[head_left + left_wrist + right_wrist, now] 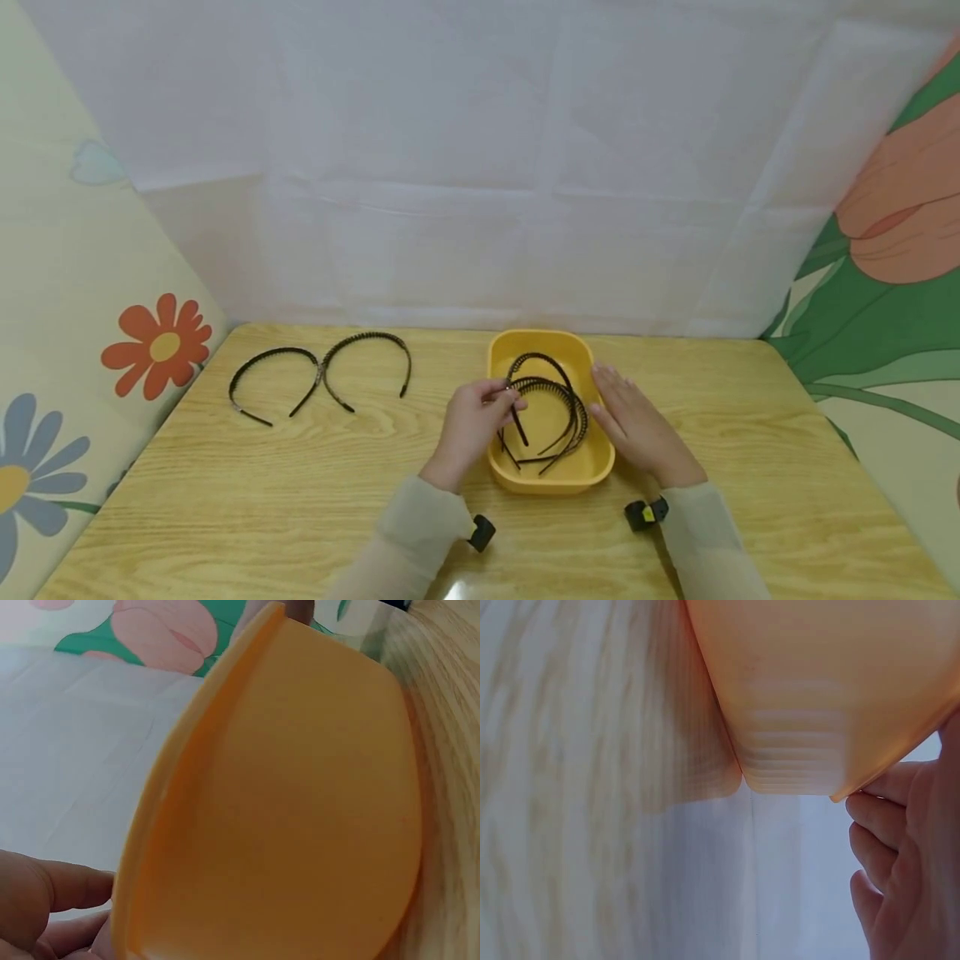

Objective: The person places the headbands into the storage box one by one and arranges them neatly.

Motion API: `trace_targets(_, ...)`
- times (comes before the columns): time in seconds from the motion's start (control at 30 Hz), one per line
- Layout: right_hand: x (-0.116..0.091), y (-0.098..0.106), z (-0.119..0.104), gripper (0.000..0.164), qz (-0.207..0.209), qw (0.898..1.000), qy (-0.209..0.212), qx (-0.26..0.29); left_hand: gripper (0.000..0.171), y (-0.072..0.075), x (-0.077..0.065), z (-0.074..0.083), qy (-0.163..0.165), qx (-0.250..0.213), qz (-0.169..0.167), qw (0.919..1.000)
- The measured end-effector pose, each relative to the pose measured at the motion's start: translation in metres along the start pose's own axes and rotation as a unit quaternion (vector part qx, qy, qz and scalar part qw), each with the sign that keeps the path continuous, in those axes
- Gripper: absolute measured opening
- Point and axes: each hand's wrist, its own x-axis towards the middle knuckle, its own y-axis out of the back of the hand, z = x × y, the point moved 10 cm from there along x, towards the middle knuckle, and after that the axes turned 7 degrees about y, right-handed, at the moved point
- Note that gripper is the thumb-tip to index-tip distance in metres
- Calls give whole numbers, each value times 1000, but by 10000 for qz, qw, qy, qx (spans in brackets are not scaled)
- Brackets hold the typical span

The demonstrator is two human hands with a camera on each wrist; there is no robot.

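— What's hard to make out?
— The count inside the yellow, round-cornered plastic tub (551,483): thin black toothed headbands (574,412) overlap there, perhaps three, and its wall hides them from both wrist cameras.
— How do they look?
— Slim open hoops, legs crossing.
— And the hands?
— The left hand (472,417) pinches one headband (520,425) between thumb and forefinger, partly covering it; that loop shows within the tub's rim, at the hand's three o'clock. The right hand (637,423) rests straight fingers on the rim, tub at its nine. Two loose black headbands (367,335) lie well apart, toward the left hand's ten, on the wood-grain table (300,517).
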Motion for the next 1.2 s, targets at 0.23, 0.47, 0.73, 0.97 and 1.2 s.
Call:
trace_targets(0.23, 0, -3, 1, 60, -17, 10000, -36, 33, 30, -2, -4, 7, -268, 1133, 276, 9928)
trace_targets(0.47, 1, -4, 0, 61, -35, 10000, -12, 50, 18, -7, -12, 21, -809, 2773, 520, 9559)
trace_targets(0.73, 2, -3, -3, 61, -24, 10000, 14, 83, 40, -13, -23, 36, -1431, 4346, 794, 8856)
trace_targets(0.97, 2, -3, -2, 61, -38, 9999, -31, 91, 22, 4, -26, 44, -1572, 4039, 1108, 8944)
trace_targets(1.2, 1, -3, -1, 61, -32, 9999, -85, 129, 18, 32, -19, 48, -1301, 3662, 1249, 9129)
